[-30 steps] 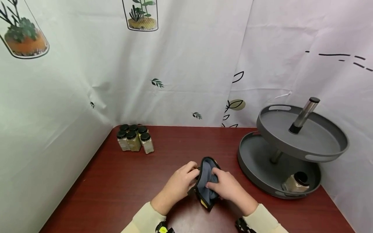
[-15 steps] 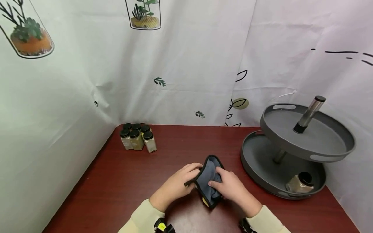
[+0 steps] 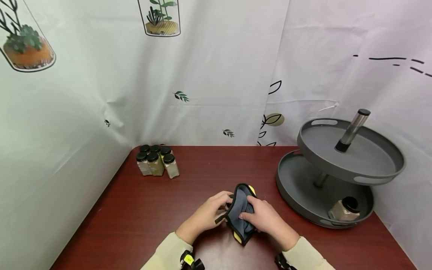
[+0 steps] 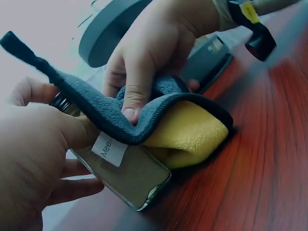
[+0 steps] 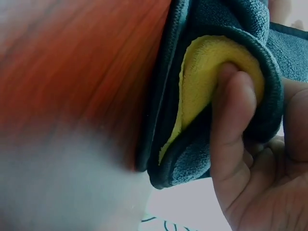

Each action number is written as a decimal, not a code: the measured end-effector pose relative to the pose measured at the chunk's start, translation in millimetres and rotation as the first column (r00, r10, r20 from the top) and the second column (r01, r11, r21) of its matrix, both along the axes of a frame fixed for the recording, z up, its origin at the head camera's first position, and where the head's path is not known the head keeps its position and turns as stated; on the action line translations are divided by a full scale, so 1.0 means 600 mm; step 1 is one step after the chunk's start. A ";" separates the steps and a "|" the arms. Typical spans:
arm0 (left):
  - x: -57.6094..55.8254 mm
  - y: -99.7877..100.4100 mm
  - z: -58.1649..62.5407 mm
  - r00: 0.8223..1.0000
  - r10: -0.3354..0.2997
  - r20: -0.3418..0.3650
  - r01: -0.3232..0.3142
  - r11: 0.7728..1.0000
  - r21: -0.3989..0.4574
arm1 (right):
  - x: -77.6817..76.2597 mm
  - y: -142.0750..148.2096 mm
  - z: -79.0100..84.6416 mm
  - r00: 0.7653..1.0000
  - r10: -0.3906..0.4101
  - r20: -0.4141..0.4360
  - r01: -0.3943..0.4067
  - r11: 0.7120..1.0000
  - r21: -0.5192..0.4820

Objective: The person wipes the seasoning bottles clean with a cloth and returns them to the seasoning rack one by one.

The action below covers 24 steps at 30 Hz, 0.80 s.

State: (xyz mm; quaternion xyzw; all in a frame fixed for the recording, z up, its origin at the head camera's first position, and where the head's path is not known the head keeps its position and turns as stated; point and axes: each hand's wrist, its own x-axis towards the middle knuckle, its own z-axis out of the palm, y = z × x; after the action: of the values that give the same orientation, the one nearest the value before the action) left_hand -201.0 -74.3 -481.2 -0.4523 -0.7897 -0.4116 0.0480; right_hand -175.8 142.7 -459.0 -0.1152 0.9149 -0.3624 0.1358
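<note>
My left hand (image 3: 207, 214) holds a clear glass spice jar (image 4: 139, 175) with tan contents, tilted low over the table. Its black cap (image 4: 62, 102) shows partly between the fingers in the left wrist view. Folded against the jar is a microfibre cloth (image 3: 240, 210), grey on one face and yellow on the other, with black edging and a loop. My right hand (image 3: 266, 219) pinches this cloth, thumb on the grey face and fingers on the yellow. A white tag (image 4: 109, 148) printed with letters lies across the jar. The head view hides the jar behind hand and cloth.
Several black-capped spice jars (image 3: 156, 165) stand in a group at the table's back left corner. To the right rises a grey two-tier round tray (image 3: 351, 165); one jar (image 3: 344, 210) lies tilted on its lower tier. White printed curtains (image 3: 209, 75) enclose the red-brown table (image 3: 135, 225).
Both hands keep hold and stay in nearly the same place. The cloth has shifted and turned slightly, with more yellow showing at its top corner and its black loop now sticking out to the left.
</note>
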 end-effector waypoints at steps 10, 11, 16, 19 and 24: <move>0.017 -0.006 -0.010 0.987 -0.020 0.161 -0.033 0.948 0.318 | -0.001 0.008 -0.005 0.986 0.140 -0.086 -0.135 0.989 0.061; 0.018 -0.005 -0.009 0.985 -0.032 0.168 -0.030 0.935 0.354 | -0.002 0.012 -0.004 0.983 0.161 -0.093 -0.158 0.987 0.035; 0.018 -0.003 -0.003 0.963 -0.115 0.245 -0.038 0.837 0.545 | -0.007 0.031 0.006 0.958 0.245 -0.150 -0.253 0.967 -0.040; 0.020 0.001 0.002 0.919 -0.163 0.359 -0.107 0.772 0.627 | -0.007 0.040 0.016 0.949 0.254 -0.185 -0.266 0.963 -0.041; 0.027 0.007 0.015 0.807 -0.191 0.559 -0.291 0.696 0.657 | -0.001 0.048 0.035 0.932 0.251 -0.261 -0.272 0.961 -0.047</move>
State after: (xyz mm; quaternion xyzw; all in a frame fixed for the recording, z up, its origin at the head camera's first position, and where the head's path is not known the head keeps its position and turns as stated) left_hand -184.9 -70.3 -472.4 -0.2234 -0.5528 -0.8027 -0.0150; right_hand -176.2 171.4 -437.8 -0.2868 0.8853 -0.3610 0.0605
